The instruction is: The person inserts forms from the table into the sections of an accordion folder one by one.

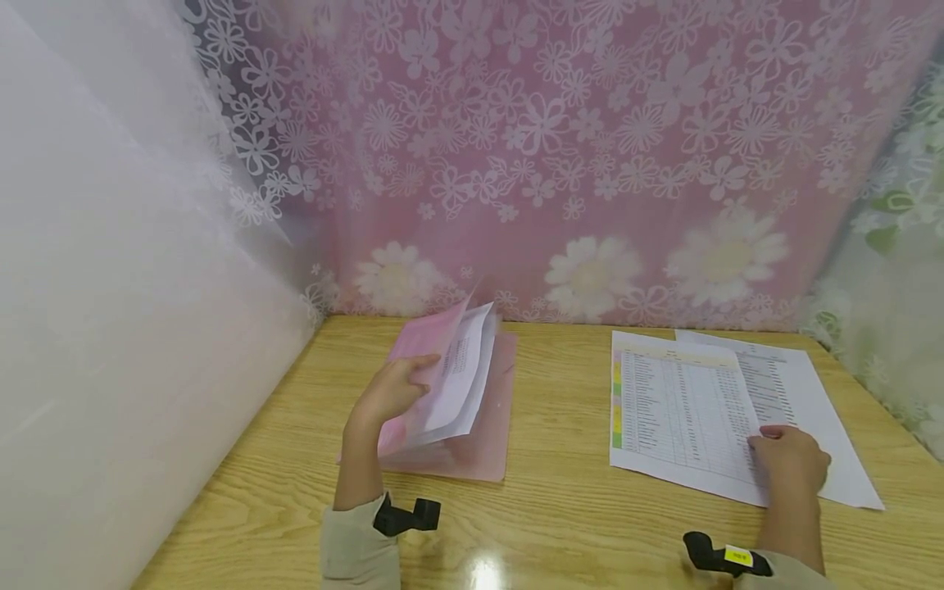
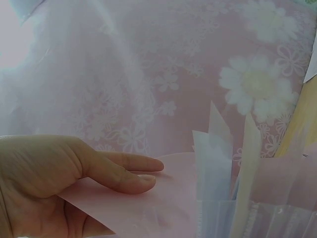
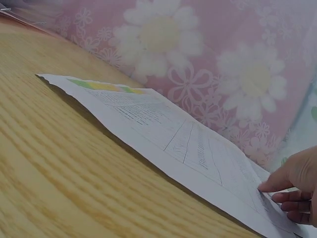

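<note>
On the left of the table lies a pink folder (image 1: 506, 393), partly opened, with white sheets (image 1: 478, 373) and clear sleeves fanned inside it. My left hand (image 1: 391, 392) grips its pink cover (image 2: 173, 178), thumb on top and some fingers underneath in the left wrist view. To the right, a printed table sheet (image 1: 674, 410) with a coloured strip down its left side overlaps a second printed sheet (image 1: 826, 442). My right hand (image 1: 796, 459) pinches the first sheet's right edge near its lower corner; the fingers (image 3: 297, 206) are partly cut off in the right wrist view.
The wooden table (image 1: 560, 524) shows between the folder and the sheets. A pink flowered curtain (image 1: 516, 164) hangs along the back edge. Pale sheeting (image 1: 133, 287) borders the left side, and a green-leafed curtain (image 1: 900, 221) the right.
</note>
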The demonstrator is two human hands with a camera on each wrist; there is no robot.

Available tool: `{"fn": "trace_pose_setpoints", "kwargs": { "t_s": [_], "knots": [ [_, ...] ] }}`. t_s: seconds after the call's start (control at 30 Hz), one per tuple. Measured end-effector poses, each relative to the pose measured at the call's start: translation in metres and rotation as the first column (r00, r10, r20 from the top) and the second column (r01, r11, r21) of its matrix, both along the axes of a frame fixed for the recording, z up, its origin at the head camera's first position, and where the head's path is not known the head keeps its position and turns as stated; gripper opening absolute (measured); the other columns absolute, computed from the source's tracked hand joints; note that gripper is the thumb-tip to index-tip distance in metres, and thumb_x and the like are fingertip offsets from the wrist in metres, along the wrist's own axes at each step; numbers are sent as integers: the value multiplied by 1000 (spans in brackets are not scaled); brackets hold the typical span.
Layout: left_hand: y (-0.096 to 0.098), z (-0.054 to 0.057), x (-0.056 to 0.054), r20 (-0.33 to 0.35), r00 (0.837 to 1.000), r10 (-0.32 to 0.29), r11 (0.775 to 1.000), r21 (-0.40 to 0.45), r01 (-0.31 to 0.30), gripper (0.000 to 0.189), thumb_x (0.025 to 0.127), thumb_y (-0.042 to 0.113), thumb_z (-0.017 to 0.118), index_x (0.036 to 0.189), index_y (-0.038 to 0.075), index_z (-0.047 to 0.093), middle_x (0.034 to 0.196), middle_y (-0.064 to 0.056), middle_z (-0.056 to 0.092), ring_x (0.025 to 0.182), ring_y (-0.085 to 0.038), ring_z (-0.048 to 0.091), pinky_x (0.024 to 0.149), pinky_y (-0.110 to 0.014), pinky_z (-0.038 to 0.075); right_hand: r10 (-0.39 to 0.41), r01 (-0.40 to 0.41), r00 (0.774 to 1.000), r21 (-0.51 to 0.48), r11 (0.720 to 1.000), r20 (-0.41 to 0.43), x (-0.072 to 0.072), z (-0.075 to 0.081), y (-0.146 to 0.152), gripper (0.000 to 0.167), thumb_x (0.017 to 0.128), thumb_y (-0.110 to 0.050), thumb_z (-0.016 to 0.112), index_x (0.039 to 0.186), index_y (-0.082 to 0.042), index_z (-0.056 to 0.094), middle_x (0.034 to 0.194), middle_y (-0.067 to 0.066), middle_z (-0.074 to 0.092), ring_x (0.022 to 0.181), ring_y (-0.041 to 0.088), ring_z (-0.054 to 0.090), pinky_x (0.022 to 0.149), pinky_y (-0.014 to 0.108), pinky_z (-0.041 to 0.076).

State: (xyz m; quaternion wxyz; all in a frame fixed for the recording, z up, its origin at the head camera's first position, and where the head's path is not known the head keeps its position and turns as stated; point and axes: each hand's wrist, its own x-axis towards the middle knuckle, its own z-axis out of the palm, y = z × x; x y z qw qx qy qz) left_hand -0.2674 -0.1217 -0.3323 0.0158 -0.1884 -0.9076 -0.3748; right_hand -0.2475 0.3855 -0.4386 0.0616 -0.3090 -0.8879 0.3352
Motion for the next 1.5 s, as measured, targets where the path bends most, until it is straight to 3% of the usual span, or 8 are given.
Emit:
{"fn": "trace_pose_setpoints", "kwargs": {
  "t_s": [0.4, 0.7, 0.9, 1.13, 1.3, 1.5],
  "knots": [
    [0, 0, -1, -3, 1000, -15, 1000, -10, 15, 46, 83, -7, 55, 129, -6, 49, 134, -16, 46, 126, -29, 34, 97, -43, 33, -15, 7, 997, 116, 993, 73, -8, -8, 1, 60, 87, -35, 56, 123, 11, 42, 111, 37, 36, 105, 53, 29, 81, 54, 29],
    [0, 2, 0, -11, 1000, -18, 1000, -16, 18, 46, 83, -8, 54, 129, -7, 49, 134, -16, 45, 126, -29, 34, 95, -42, 34, -48, 40, 997, 136, 990, 58, -11, -8, 0, 50, 88, -29, 55, 116, 11, 48, 107, 35, 39, 104, 52, 30, 84, 54, 27],
    [0, 1, 1, -4, 1000, -5, 1000, -13, 5, 46, 83, -7, 55, 129, -5, 50, 134, -15, 46, 123, -26, 38, 89, -40, 36, -74, 73, 997, 95, 993, 8, -9, -10, -3, 40, 89, -20, 53, 110, 14, 50, 102, 33, 42, 100, 50, 32, 82, 54, 26],
    [0, 1, 2, 3, 1000, 0, 1000, -2, 0, 46, 83, -8, 55, 129, -5, 50, 134, -16, 46, 118, -25, 42, 87, -40, 37, -110, 112, 987, 9, 994, -118, -5, -14, -1, 36, 91, -15, 49, 112, 14, 51, 106, 33, 49, 100, 49, 38, 83, 55, 25],
    [0, 1, 2, 21, 1000, 1, 1000, 6, -1, 47, 83, -7, 54, 130, -4, 49, 135, -15, 45, 116, -24, 42, 86, -40, 37, -132, 127, 972, -42, 991, -196, -3, -11, -3, 38, 91, -15, 48, 114, 14, 52, 107, 33, 51, 97, 47, 42, 81, 54, 27],
    [0, 0, 1, 12, 1000, 13, 1000, -4, -13, 46, 83, -7, 55, 129, -3, 50, 133, -14, 47, 106, -23, 46, 86, -40, 38, -147, 135, 937, -60, 989, -317, -3, -9, -3, 36, 92, -15, 47, 114, 13, 55, 99, 31, 54, 93, 43, 44, 77, 50, 28]
  ]
}}
